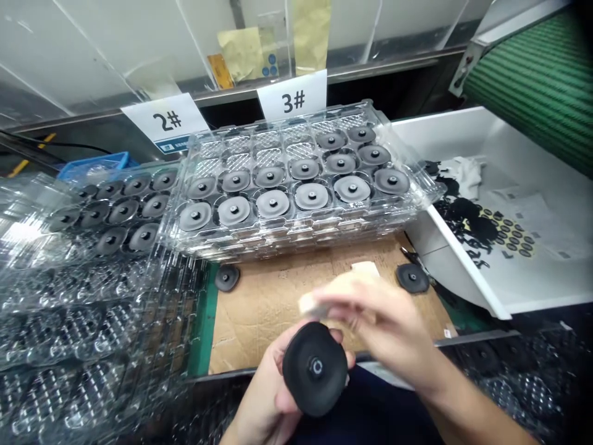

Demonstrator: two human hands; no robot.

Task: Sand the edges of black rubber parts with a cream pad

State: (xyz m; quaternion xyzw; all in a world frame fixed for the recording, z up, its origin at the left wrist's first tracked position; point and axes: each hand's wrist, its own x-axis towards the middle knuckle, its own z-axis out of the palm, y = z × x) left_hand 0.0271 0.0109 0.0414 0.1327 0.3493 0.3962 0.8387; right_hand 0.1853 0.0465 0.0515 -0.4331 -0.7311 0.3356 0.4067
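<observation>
My left hand (273, 383) grips a black rounded-square disc (315, 377) by its edge, with the small ringed hub in its middle facing up. Just above it my right hand (380, 315) is smeared by motion and pinches a small white piece (309, 304) at the fingertips; its kind is unclear. Behind both hands a clear plastic tray (296, 216) sits on a stack of such trays, with similar discs in many of its pockets. Two loose discs lie on the cardboard, one at the left (227, 278) and one at the right (412, 278).
Cardboard (259, 315) covers the bench. More clear trays (69, 278) with discs are stacked at the left. At the right, a white bin (482, 290) holds black scraps and a sheet of oval stickers (514, 238). Signs "2#" (164, 117) and "3#" (294, 96) stand behind.
</observation>
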